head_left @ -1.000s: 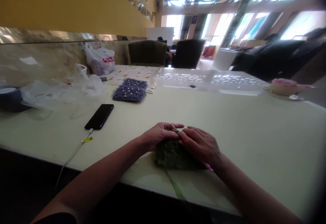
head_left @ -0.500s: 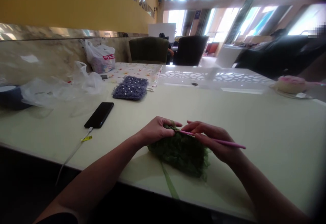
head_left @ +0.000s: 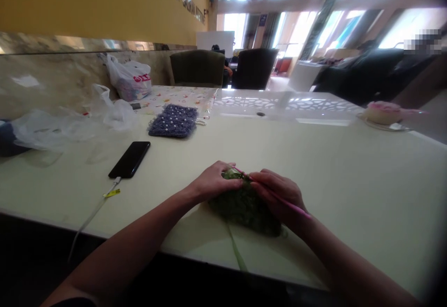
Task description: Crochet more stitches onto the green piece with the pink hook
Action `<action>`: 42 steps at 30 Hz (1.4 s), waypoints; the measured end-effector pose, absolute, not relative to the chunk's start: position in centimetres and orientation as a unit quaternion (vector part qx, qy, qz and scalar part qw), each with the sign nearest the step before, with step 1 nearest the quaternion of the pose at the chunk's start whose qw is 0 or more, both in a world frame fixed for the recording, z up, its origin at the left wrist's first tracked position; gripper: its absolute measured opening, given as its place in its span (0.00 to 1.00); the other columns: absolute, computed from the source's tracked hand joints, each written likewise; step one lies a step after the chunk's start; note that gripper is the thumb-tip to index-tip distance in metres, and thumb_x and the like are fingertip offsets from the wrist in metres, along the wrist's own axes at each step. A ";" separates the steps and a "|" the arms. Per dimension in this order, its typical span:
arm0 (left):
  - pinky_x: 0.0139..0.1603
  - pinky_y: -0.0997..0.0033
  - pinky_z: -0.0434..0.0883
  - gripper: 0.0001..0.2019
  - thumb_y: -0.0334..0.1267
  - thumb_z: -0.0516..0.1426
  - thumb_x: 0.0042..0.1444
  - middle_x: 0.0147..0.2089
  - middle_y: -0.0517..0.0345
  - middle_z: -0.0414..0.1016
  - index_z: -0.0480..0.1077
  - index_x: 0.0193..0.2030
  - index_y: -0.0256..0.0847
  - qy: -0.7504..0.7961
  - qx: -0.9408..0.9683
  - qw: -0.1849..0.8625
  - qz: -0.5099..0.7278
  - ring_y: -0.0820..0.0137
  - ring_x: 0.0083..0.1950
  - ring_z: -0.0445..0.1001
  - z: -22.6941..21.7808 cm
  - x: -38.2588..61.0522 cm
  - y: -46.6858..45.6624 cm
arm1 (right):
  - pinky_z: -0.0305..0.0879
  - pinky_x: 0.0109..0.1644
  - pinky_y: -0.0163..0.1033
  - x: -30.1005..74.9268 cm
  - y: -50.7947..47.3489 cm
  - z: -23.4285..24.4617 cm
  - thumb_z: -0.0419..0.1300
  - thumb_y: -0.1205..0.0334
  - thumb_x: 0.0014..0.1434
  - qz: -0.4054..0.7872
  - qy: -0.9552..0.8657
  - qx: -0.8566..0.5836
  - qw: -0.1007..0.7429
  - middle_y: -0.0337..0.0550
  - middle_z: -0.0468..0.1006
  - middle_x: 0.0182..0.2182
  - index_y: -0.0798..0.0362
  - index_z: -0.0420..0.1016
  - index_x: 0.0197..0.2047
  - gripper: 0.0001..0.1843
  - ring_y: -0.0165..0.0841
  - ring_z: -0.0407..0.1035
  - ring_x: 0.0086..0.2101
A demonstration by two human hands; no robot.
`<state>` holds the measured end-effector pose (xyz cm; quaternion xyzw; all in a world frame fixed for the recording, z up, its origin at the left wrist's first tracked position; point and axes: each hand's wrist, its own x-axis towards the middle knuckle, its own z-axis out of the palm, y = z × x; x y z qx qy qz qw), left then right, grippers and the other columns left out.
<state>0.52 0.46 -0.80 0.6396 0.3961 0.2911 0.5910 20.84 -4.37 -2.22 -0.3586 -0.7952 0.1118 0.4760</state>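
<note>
A dark green crocheted piece (head_left: 244, 207) lies on the cream table (head_left: 349, 167) near its front edge. My left hand (head_left: 213, 183) pinches the piece's upper left edge with closed fingers. My right hand (head_left: 279, 195) is closed round a pink crochet hook (head_left: 275, 195), whose tip reaches into the top of the piece beside my left fingers. A green ribbon strand (head_left: 235, 249) runs from the piece over the table's front edge.
A black phone (head_left: 130, 159) on a white cable (head_left: 94, 211) lies to the left. Behind it sit a purple beaded crocheted piece (head_left: 173, 121), plastic bags (head_left: 70, 123) and a white printed bag (head_left: 129, 83). A pink item on a dish (head_left: 382, 111) stands far right. Armchairs stand beyond the table.
My right hand swung the pink hook out to the right, then drew back in over the green piece. The view has shifted slightly, and my left hand has kept its hold.
</note>
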 end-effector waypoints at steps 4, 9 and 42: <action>0.58 0.62 0.68 0.35 0.37 0.67 0.48 0.52 0.50 0.76 0.68 0.64 0.44 0.345 0.587 0.638 0.360 0.63 0.53 0.74 -0.9 0.9 0.1 | 0.67 0.34 0.30 20.9 -4.0 -2.6 0.60 0.64 0.66 0.175 -0.768 -0.364 0.498 0.37 0.76 0.32 0.48 0.76 0.43 0.04 0.27 0.71 0.30; 0.56 0.68 0.66 0.39 0.30 0.66 0.48 0.41 0.60 0.72 0.63 0.68 0.49 0.343 0.546 0.651 0.401 0.73 0.43 0.72 -1.3 1.8 -1.0 | 0.62 0.29 0.31 20.6 -4.1 -2.3 0.57 0.65 0.67 0.032 -0.814 -0.378 0.439 0.36 0.72 0.27 0.51 0.76 0.41 0.06 0.25 0.66 0.24; 0.53 0.63 0.70 0.15 0.28 0.66 0.41 0.44 0.51 0.81 0.80 0.39 0.38 0.250 0.467 0.800 0.283 0.67 0.43 0.77 -0.3 0.8 -0.4 | 0.74 0.41 0.36 21.2 -4.7 -0.4 0.62 0.65 0.63 -0.013 -0.838 -0.311 0.448 0.44 0.80 0.39 0.49 0.76 0.47 0.08 0.34 0.78 0.37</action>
